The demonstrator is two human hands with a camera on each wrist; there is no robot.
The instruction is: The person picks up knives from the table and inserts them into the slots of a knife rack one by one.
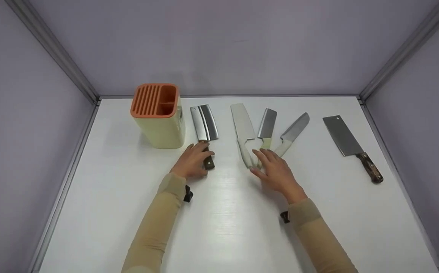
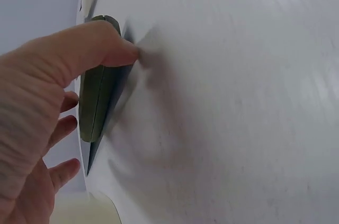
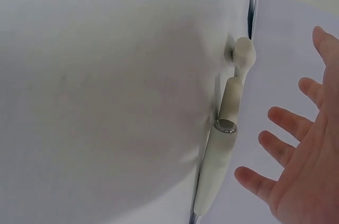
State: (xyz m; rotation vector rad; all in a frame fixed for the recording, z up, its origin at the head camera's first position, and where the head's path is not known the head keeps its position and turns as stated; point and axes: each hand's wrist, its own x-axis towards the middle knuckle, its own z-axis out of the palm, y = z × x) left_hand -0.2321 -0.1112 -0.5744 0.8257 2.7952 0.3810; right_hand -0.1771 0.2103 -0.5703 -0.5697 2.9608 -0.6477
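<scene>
On the table lies a cleaver (image 1: 205, 123) with a dark handle (image 2: 97, 99), my left hand (image 1: 193, 161) right over that handle. Its thumb overlaps the handle in the left wrist view, the fingers loosely spread on the far side. My right hand (image 1: 274, 170) hovers, fingers spread and holding nothing, close over the pale handles of several knives. Those are a wide white-bladed knife (image 1: 243, 121), a small cleaver (image 1: 268, 123) and a chef's knife (image 1: 296, 127). In the right wrist view their handles (image 3: 216, 166) line up beside the fingers (image 3: 288, 123).
A cream knife block (image 1: 160, 132) with an orange slotted top stands at the back left, just left of the dark-handled cleaver. Another cleaver (image 1: 342, 136) with a brown patterned handle lies at the far right. Pale walls (image 1: 219, 49) enclose the white table (image 1: 219, 227) at the back and sides.
</scene>
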